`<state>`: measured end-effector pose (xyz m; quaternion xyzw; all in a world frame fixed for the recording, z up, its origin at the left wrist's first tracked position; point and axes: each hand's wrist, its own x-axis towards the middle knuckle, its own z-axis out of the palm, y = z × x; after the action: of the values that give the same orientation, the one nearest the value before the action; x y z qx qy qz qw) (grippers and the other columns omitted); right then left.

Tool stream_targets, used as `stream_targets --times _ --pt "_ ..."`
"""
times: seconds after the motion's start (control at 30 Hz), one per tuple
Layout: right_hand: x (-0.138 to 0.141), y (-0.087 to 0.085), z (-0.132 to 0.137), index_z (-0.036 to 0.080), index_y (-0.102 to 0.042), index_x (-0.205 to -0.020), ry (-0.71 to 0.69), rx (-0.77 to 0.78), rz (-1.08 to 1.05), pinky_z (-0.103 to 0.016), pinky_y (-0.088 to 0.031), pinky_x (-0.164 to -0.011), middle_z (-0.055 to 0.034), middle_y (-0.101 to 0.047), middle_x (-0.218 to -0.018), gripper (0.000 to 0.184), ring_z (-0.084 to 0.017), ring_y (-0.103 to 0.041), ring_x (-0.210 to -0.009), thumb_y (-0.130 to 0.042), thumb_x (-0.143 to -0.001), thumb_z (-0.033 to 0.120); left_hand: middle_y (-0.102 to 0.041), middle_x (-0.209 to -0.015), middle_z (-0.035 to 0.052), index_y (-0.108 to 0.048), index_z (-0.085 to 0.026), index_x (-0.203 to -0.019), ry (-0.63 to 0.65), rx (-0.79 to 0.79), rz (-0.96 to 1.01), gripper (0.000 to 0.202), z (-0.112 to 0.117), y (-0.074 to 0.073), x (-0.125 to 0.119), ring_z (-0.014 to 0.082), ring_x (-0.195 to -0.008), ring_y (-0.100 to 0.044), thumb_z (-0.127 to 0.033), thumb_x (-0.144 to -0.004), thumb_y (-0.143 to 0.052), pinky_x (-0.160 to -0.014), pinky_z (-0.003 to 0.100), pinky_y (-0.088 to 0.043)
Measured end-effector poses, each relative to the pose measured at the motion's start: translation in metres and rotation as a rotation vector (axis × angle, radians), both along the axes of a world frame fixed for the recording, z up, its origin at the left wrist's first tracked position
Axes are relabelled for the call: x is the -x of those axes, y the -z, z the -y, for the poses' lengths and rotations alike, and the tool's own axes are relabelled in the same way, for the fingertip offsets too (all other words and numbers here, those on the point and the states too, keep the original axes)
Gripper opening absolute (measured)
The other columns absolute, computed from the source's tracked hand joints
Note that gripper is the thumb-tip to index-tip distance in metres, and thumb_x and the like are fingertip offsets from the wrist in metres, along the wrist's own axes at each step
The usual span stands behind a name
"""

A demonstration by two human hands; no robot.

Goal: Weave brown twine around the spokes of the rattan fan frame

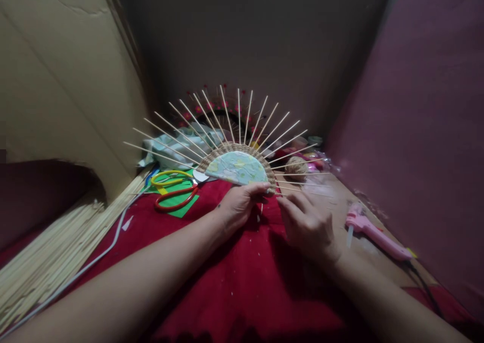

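Note:
A half-round fan (237,167) with a woven rim and pale blue patterned fabric is held up in front of me. Thin wooden sticks (263,113) spread outward from its rim like rays. My left hand (244,202) grips the fan's lower right corner, thumb on top. Close by on the right, my right hand (308,222) is closed in a pinch at the lowest stick near the rim. Its fingertips partly hide that stick.
Scissors (174,200) with yellow and red handles lie left on green sheets (185,209). Long sticks (71,252) are bundled at the far left beside a white cable (113,239). A pink glue gun (374,232) rests at right. A ball of twine (297,168) sits behind. Red cloth (230,282) covers the front.

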<state>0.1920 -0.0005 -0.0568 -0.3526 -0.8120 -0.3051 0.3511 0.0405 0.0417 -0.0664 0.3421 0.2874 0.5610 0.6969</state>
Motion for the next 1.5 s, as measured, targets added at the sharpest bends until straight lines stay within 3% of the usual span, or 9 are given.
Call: stream_targets --times 0.2,0.43,0.63,0.83,1.0,1.3,1.5 --pt "-0.001 0.006 0.002 0.011 -0.063 -0.097 0.037 -0.025 0.128 -0.029 -0.042 -0.064 -0.0100 -0.065 -0.084 0.027 -0.019 -0.054 -0.079 -0.041 -0.082 0.010 -0.064 -0.058 0.0028 -0.065 -0.009 -0.061 -0.010 0.026 0.036 0.008 0.001 -0.005 -0.001 0.0116 -0.057 -0.057 -0.015 -0.057 -0.068 -0.062 0.025 -0.042" --pt "-0.003 0.008 -0.003 0.004 -0.060 -0.105 -0.020 0.010 0.088 -0.033 -0.046 -0.072 -0.0148 -0.064 -0.091 0.031 -0.022 -0.055 -0.086 -0.039 -0.083 0.007 -0.064 -0.059 0.0035 -0.065 -0.009 -0.062 -0.011 0.027 0.053 0.007 0.002 -0.006 -0.002 0.0117 -0.058 -0.057 -0.014 -0.057 -0.068 -0.062 0.025 -0.042" --pt "0.001 0.008 -0.009 0.010 -0.062 -0.096 -0.002 0.168 -0.130 -0.032 -0.047 -0.074 -0.0114 -0.064 -0.086 0.021 -0.020 -0.058 -0.083 -0.046 -0.084 0.018 -0.065 -0.061 0.0039 -0.066 -0.009 -0.064 -0.010 0.017 0.049 0.008 0.001 -0.002 -0.001 0.0123 -0.059 -0.058 -0.014 -0.058 -0.068 -0.063 0.026 -0.043" --pt "0.008 0.005 -0.016 0.016 -0.064 -0.088 -0.031 0.380 -0.501 -0.029 -0.047 -0.065 -0.0064 -0.067 -0.081 0.016 -0.016 -0.060 -0.070 -0.053 -0.081 0.025 -0.064 -0.061 0.0037 -0.066 -0.008 -0.063 -0.013 -0.003 0.038 0.008 0.001 -0.002 -0.001 0.0118 -0.058 -0.057 -0.014 -0.058 -0.068 -0.062 0.025 -0.042" --pt "0.014 -0.002 -0.018 0.016 -0.067 -0.080 -0.047 0.606 -0.751 -0.026 -0.044 -0.053 -0.0028 -0.065 -0.064 0.017 -0.013 -0.054 -0.054 -0.059 -0.074 0.030 -0.064 -0.061 0.0034 -0.066 -0.009 -0.064 -0.019 -0.007 0.021 0.007 0.001 0.000 -0.002 0.0113 -0.059 -0.056 -0.014 -0.059 -0.067 -0.064 0.026 -0.042" --pt "0.017 -0.005 -0.020 0.016 -0.066 -0.070 -0.049 0.702 -0.862 -0.027 -0.044 -0.056 -0.0027 -0.066 -0.064 0.013 -0.014 -0.057 -0.056 -0.057 -0.072 0.025 -0.064 -0.061 0.0032 -0.067 -0.009 -0.062 -0.009 -0.011 0.009 0.007 0.003 -0.003 -0.003 0.0108 -0.058 -0.055 -0.014 -0.058 -0.067 -0.063 0.025 -0.041" --pt "0.015 -0.007 -0.019 0.017 -0.066 -0.071 -0.047 0.689 -0.809 -0.026 -0.044 -0.056 -0.0025 -0.066 -0.064 0.014 -0.015 -0.058 -0.058 -0.056 -0.074 0.025 -0.065 -0.063 0.0048 -0.067 -0.009 -0.064 0.002 0.002 -0.017 0.009 0.004 -0.004 -0.003 0.0124 -0.059 -0.057 -0.016 -0.058 -0.067 -0.063 0.026 -0.042"
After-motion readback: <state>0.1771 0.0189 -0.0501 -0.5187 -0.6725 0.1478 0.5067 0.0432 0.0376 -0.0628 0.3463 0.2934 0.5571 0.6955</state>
